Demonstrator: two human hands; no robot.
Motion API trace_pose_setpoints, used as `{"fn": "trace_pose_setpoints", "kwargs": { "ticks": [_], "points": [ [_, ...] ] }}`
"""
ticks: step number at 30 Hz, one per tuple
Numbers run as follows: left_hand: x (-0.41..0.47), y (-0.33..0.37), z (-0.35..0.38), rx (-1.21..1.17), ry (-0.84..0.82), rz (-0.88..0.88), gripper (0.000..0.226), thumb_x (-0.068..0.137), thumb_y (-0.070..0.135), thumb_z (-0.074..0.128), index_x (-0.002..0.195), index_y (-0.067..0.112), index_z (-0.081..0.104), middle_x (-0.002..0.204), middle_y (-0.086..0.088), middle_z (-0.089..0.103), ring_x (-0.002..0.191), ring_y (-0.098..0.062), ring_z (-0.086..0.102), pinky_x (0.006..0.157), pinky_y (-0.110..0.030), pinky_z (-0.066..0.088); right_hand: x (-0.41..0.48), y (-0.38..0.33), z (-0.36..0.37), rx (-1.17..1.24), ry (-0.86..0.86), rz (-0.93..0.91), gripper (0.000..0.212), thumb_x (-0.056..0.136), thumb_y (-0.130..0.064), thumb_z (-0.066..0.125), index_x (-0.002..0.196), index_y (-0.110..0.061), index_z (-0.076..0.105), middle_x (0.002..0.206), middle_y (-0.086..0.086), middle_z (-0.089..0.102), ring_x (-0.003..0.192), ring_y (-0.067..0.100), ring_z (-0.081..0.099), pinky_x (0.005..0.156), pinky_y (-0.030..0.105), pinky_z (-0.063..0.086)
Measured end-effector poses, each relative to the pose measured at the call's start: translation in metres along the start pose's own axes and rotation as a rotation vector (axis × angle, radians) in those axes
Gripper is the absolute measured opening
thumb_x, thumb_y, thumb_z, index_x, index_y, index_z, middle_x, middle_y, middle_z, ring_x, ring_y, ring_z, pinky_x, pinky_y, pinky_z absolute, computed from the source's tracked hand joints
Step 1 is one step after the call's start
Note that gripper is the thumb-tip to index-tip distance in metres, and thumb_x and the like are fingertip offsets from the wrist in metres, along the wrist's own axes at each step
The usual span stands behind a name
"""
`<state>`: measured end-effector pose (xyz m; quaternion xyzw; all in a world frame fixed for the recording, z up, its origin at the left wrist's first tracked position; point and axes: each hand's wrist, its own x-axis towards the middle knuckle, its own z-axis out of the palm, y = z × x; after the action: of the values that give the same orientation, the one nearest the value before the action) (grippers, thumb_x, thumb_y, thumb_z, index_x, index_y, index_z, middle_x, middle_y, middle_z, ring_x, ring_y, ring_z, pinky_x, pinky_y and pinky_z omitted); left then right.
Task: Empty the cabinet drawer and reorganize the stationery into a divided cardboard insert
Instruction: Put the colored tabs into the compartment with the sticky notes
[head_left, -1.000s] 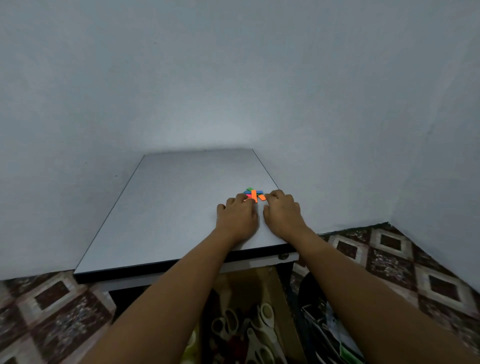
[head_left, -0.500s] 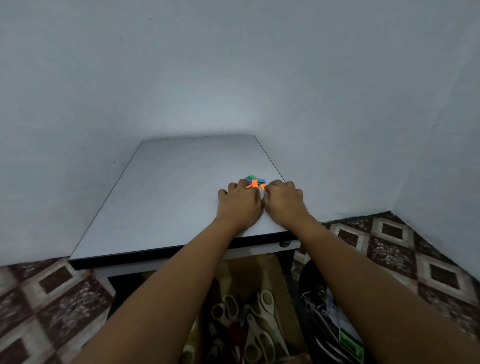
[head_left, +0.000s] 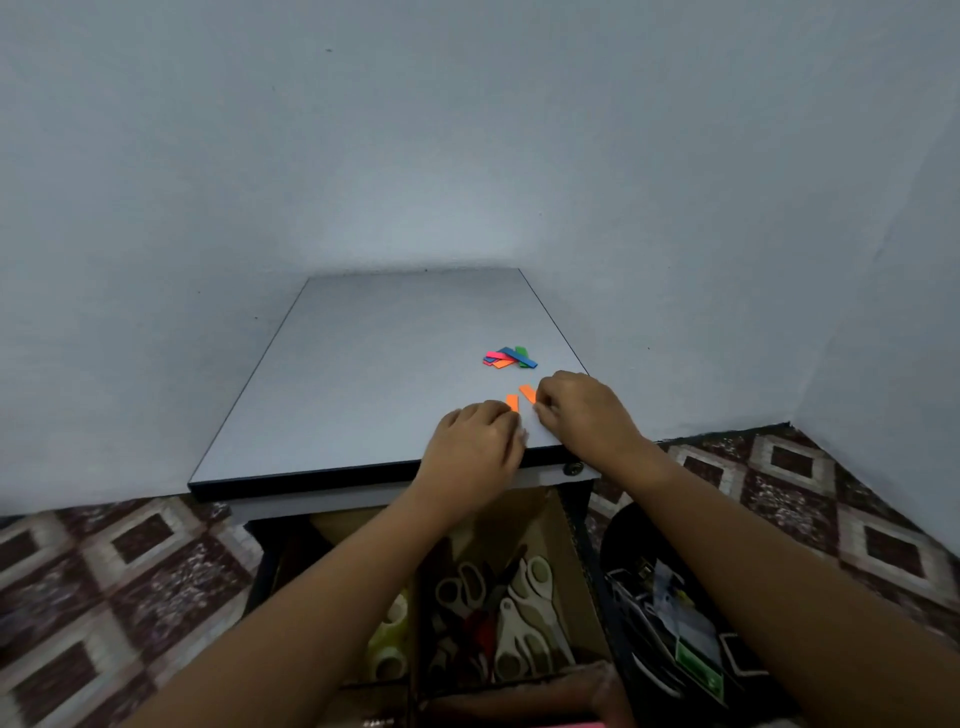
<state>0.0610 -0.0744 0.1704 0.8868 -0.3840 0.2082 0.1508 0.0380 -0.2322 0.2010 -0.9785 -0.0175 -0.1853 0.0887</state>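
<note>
Both hands are up on the pale grey tabletop (head_left: 374, 374), near its front right corner. The left hand (head_left: 475, 441) has its fingers curled under, knuckles up, with one short orange paper strip (head_left: 512, 402) poking out just past its fingertips. The right hand (head_left: 582, 410) is curled too, fingertips touching the near end of a second orange paper strip (head_left: 528, 394). Honestly can't tell whether either hand is actually pinching its strip or just resting on it, since the fingertips are tucked out of sight.

A bit further back sits a little heap of pink, blue, green and orange paper strips (head_left: 510, 357), apart from both hands.

Below the tabletop's front edge is the brown cardboard insert (head_left: 550, 530), with white-handled scissors (head_left: 524, 608) piled in one compartment and yellowish tape rolls (head_left: 389, 634) in the one to its left. A round black container (head_left: 623, 545) stands on the patterned brown floor tiles (head_left: 130, 561) just right of it.
</note>
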Motion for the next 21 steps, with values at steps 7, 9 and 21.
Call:
{"fn": "trace_pose_setpoints", "kwargs": {
  "ticks": [7,9,21],
  "points": [
    [-0.029,0.003,-0.006,0.042,0.110,0.053,0.025,0.085,0.026,0.055,0.100,0.011,0.068,0.100,-0.006,0.069,0.090,-0.023,0.066,0.079,-0.036,0.052,-0.020,-0.009,-0.010,-0.016,-0.068,-0.049,0.031,0.098,-0.021,0.043,0.119,-0.010,0.062,0.112,0.009,0.058,0.101,0.024,0.053,0.084,0.036,0.047],
    [-0.033,0.004,-0.008,0.036,0.149,0.053,0.018,0.080,0.016,0.066,0.097,0.010,0.068,0.095,-0.007,0.069,0.084,-0.024,0.066,0.073,-0.035,0.053,-0.029,-0.011,-0.010,-0.029,-0.083,-0.054,0.033,0.097,-0.019,0.042,0.123,-0.009,0.060,0.116,0.010,0.055,0.103,0.024,0.051,0.085,0.039,0.048],
    [-0.067,0.023,-0.034,-0.169,0.222,-0.031,0.025,0.087,0.027,0.047,0.092,0.012,0.067,0.086,-0.001,0.066,0.077,-0.017,0.061,0.061,-0.032,0.051,-0.058,-0.012,0.000,0.049,0.104,-0.095,0.015,0.090,-0.010,0.055,0.101,-0.005,0.064,0.103,0.011,0.061,0.093,0.028,0.055,0.076,0.042,0.046]
  ]
}}
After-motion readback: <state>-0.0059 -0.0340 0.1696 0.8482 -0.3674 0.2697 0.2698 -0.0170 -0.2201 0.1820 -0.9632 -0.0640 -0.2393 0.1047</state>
